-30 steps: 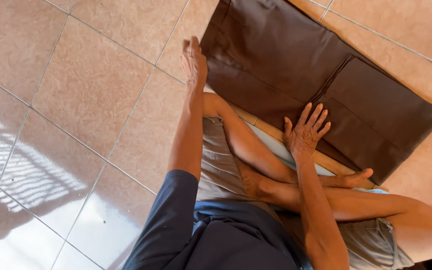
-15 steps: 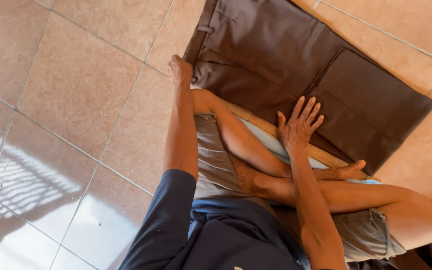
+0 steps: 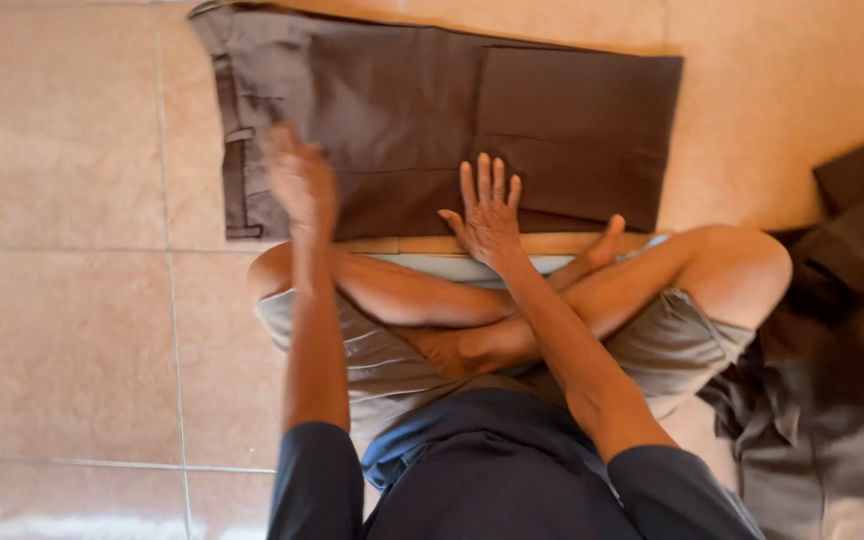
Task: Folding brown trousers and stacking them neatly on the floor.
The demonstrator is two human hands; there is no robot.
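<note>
A pair of dark brown trousers (image 3: 412, 110) lies folded flat on the tiled floor in front of my crossed legs. My left hand (image 3: 300, 185) is blurred and rests on the waistband end of the trousers, at their near left corner. My right hand (image 3: 488, 212) lies flat with fingers spread on the near edge of the folded trousers, close to the middle. Neither hand grips the cloth. I sit cross-legged in grey shorts, with my bare shins just behind both hands.
A heap of dark grey and brown cloth (image 3: 842, 330) lies on the floor at my right. Beige floor tiles (image 3: 72, 340) extend to the left. A thin wooden board edge (image 3: 422, 245) shows between my legs and the trousers.
The view has turned, so the trousers now lie square in front of me. My left hand has slid along the waistband end, and my right hand stays flat on the cloth.
</note>
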